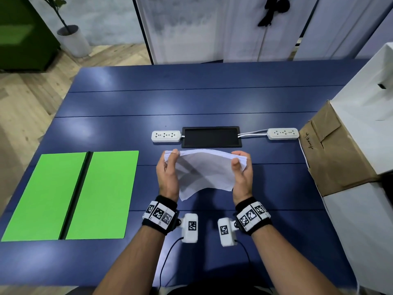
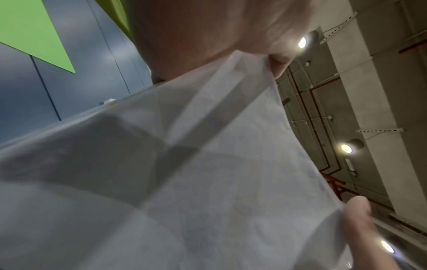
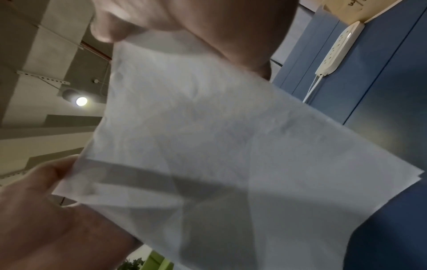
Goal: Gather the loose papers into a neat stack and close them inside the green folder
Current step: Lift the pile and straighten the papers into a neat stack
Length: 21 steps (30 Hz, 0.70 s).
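A stack of white papers (image 1: 204,169) is held upright above the blue table (image 1: 191,99), its lower edges uneven. My left hand (image 1: 168,167) grips the stack's left edge, thumb in front. My right hand (image 1: 241,167) grips the right edge the same way. The green folder (image 1: 70,194) lies open and flat on the table to the left, with a dark spine down its middle. In the left wrist view the papers (image 2: 208,173) fill the frame under my left hand (image 2: 208,36), with a corner of the folder (image 2: 30,31) behind. The right wrist view shows the papers (image 3: 219,146) held by my right hand (image 3: 184,18).
Two white power strips (image 1: 165,136) (image 1: 282,133) flank a black cable tray (image 1: 211,137) behind the papers. A brown cardboard box (image 1: 331,150) and white boxes (image 1: 365,103) stand at the right edge. A potted plant (image 1: 74,39) stands on the floor beyond the table.
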Each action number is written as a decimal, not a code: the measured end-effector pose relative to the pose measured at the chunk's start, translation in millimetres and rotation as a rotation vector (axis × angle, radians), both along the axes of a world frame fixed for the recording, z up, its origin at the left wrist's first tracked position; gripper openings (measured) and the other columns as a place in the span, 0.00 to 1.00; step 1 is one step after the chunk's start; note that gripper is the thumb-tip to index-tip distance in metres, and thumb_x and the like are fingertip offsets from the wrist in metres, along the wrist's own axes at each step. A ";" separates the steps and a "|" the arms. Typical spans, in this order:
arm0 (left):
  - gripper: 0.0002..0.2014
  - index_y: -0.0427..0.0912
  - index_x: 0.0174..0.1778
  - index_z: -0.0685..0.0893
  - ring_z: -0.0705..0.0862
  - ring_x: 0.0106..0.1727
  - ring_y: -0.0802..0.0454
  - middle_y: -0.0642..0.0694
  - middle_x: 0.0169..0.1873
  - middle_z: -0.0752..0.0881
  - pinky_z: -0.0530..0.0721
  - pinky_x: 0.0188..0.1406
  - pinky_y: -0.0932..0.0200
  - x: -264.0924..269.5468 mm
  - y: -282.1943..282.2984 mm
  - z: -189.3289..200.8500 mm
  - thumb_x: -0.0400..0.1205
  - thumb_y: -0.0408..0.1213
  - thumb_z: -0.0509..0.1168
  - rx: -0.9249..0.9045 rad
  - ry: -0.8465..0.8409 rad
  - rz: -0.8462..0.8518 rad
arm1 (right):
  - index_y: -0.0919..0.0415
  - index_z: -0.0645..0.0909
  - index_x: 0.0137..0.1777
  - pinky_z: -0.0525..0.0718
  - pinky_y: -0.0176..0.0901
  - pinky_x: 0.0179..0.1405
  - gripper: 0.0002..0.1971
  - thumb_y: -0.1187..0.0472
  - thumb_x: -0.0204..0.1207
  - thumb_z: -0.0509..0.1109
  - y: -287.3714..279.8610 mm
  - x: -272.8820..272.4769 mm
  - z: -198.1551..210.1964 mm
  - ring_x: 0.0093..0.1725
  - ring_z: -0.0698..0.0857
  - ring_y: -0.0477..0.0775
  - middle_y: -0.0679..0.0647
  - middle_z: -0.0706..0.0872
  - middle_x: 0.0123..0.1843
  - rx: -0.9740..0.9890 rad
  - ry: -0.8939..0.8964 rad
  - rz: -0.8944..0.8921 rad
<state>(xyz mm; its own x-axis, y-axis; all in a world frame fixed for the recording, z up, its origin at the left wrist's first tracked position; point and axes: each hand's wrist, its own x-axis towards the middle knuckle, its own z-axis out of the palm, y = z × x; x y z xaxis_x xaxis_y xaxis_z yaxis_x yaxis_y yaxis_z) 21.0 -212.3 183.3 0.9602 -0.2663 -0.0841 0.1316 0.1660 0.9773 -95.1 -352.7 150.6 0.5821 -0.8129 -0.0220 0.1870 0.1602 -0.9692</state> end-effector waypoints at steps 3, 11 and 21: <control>0.14 0.50 0.34 0.74 0.72 0.36 0.57 0.62 0.29 0.75 0.69 0.43 0.54 -2.5 -0.8 -1.3 0.86 0.37 0.63 0.019 -0.020 0.020 | 0.57 0.78 0.52 0.76 0.34 0.48 0.22 0.37 0.74 0.67 -1.1 4.6 5.1 0.44 0.76 0.44 0.43 0.79 0.44 -0.052 -0.004 -0.105; 0.13 0.50 0.35 0.74 0.70 0.41 0.49 0.47 0.35 0.72 0.68 0.47 0.48 0.6 5.8 -4.7 0.85 0.46 0.65 0.019 -0.043 -0.015 | 0.60 0.77 0.52 0.76 0.31 0.45 0.20 0.42 0.77 0.67 -3.4 5.3 0.7 0.40 0.77 0.38 0.35 0.82 0.39 -0.085 0.039 -0.107; 0.26 0.47 0.50 0.82 0.85 0.45 0.59 0.58 0.41 0.89 0.82 0.48 0.62 -4.3 13.2 -14.3 0.71 0.65 0.73 0.036 -0.131 -0.079 | 0.49 0.74 0.60 0.79 0.36 0.56 0.37 0.22 0.63 0.71 -0.9 11.5 6.7 0.50 0.82 0.42 0.45 0.83 0.52 -0.100 0.094 -0.041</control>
